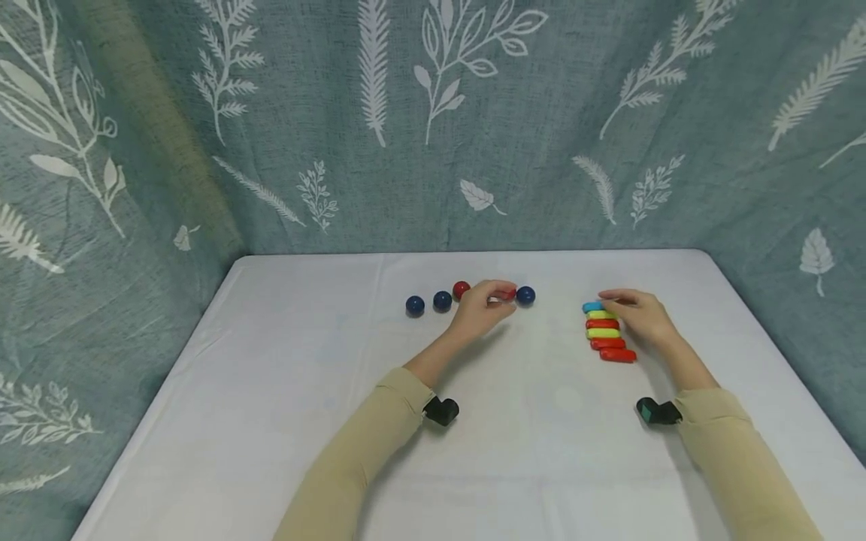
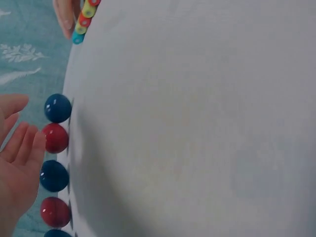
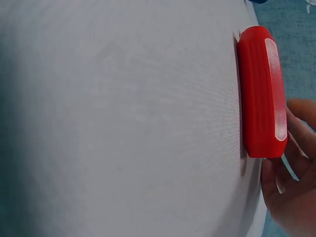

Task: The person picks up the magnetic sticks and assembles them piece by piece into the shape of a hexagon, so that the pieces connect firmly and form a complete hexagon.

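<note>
Several shiny blue and red balls stand in a row near the table's far edge. My left hand [image 1: 482,304] is at a red ball [image 2: 55,138], with a blue ball [image 1: 525,296] just to its right. In the left wrist view its fingers are spread, fingertips at the ball's edge. To the right, short rounded pieces in blue, yellow and red lie side by side in a column. My right hand [image 1: 639,312] pinches the blue piece [image 1: 591,306] at the far end. A red piece [image 3: 261,94] at the near end hides part of that hand in the right wrist view.
A white cloth covers the table [image 1: 325,421]. Behind and beside it hangs a green-grey curtain [image 1: 291,98] with white leaf prints. More balls, such as a blue ball [image 1: 415,306] and a red ball [image 1: 461,290], stand left of my left hand. Dark devices sit at both wrists.
</note>
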Tool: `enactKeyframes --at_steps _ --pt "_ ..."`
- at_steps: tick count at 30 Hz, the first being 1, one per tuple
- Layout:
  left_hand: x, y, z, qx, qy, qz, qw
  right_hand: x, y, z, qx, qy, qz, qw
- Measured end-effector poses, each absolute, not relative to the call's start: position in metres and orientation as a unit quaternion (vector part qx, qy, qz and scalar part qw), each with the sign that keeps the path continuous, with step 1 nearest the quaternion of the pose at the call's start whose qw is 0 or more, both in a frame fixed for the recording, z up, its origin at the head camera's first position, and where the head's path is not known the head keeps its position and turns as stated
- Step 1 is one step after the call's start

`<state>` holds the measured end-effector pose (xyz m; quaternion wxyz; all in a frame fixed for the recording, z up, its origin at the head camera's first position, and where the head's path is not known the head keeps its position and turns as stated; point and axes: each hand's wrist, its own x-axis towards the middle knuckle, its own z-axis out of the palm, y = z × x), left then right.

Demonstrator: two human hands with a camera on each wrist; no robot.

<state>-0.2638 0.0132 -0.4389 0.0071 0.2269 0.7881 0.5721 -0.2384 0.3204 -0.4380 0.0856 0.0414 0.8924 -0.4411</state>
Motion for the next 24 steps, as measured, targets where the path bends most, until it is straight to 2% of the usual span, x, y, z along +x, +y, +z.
enactKeyframes --at_steps 11,24 --pt "-0.273 0.032 -0.452 0.247 0.814 0.524 -0.032 -0.240 0.323 -0.441 0.035 0.890 -0.444 0.096" --pt "-0.283 0.043 -0.448 0.261 0.862 0.432 -0.032 -0.244 0.326 -0.444 0.038 0.893 -0.437 0.103"
